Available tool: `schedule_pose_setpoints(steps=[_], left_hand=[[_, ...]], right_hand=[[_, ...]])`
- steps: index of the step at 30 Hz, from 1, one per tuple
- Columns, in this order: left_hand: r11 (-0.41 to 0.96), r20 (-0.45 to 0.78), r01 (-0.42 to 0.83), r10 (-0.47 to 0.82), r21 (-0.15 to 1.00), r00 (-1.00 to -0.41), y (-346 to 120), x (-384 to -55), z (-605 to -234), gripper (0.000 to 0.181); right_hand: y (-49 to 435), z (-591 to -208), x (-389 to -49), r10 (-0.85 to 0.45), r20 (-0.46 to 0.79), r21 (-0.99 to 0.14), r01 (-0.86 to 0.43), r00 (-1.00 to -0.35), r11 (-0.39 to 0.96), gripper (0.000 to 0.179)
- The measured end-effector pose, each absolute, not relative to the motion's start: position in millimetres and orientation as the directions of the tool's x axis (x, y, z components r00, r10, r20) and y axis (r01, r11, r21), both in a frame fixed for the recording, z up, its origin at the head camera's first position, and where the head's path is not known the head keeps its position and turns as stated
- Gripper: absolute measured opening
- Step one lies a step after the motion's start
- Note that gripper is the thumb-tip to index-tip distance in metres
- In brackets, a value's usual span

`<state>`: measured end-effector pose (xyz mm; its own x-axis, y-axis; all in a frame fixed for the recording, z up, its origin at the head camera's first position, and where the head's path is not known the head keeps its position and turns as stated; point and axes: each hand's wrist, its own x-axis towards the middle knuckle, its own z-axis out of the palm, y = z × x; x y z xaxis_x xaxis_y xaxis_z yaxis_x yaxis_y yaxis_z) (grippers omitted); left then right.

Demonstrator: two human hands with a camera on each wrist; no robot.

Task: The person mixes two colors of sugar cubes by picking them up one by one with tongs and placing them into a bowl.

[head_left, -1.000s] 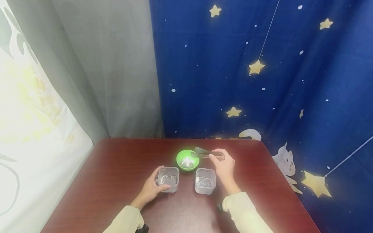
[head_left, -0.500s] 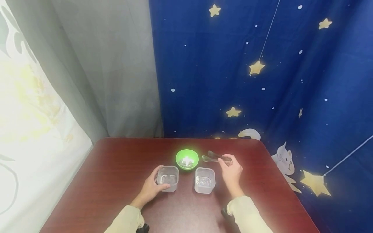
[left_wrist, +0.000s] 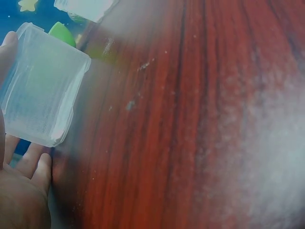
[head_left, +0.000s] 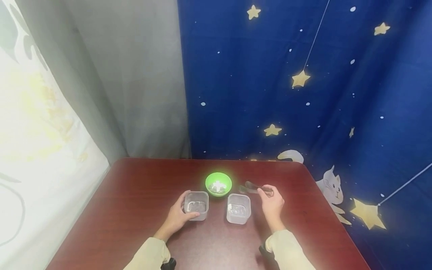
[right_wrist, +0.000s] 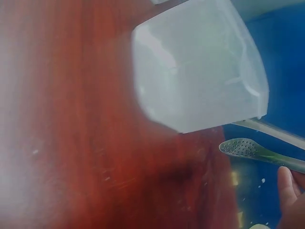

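In the head view my left hand (head_left: 179,214) grips a clear square plastic container (head_left: 198,217), its thumb along the near wall and fingers round the left side. My right hand (head_left: 272,202) pinches dark see-through tongs (head_left: 252,187), tips apart and pointing left, to the right of a green bowl (head_left: 218,174). Small shiny pale pieces (head_left: 217,186) lie in that bowl. A second clear container (head_left: 238,218) stands between both hands, just below the bowl. One perforated tip of the tongs (right_wrist: 244,147) shows in the right wrist view, with nothing between the arms.
All of this stands on a reddish-brown wooden table (head_left: 141,180) with rounded far corners. Behind it hang a grey curtain (head_left: 135,82) and a blue star-patterned curtain (head_left: 236,82). A bright white printed cloth (head_left: 37,131) hangs at the left.
My right hand has drawn the tongs from over the green bowl to the right and slightly nearer me. My left hand keeps its hold on the left container.
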<state>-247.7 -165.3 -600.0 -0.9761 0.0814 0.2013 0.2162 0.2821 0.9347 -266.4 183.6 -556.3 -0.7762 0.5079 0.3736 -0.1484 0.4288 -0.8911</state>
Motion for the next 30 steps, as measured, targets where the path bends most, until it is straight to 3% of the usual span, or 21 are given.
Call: schedule_pose_setpoints(steps=[10, 30], left_hand=[[0.314, 0.196, 0.21, 0.078, 0.926, -0.978, -165.5, -245.7, -596.6, 0.095], [0.319, 0.199, 0.218, 0.089, 0.922, -0.976, -164.8, -244.7, -594.3, 0.098]], right_hand=[[189.7, -567.4, -262.1, 0.52, 0.353, -0.879, -0.085, -0.778, 0.47, 0.027], [203.8, -581.5, -258.5, 0.503, 0.429, -0.832, -0.111, -0.75, 0.543, 0.027]])
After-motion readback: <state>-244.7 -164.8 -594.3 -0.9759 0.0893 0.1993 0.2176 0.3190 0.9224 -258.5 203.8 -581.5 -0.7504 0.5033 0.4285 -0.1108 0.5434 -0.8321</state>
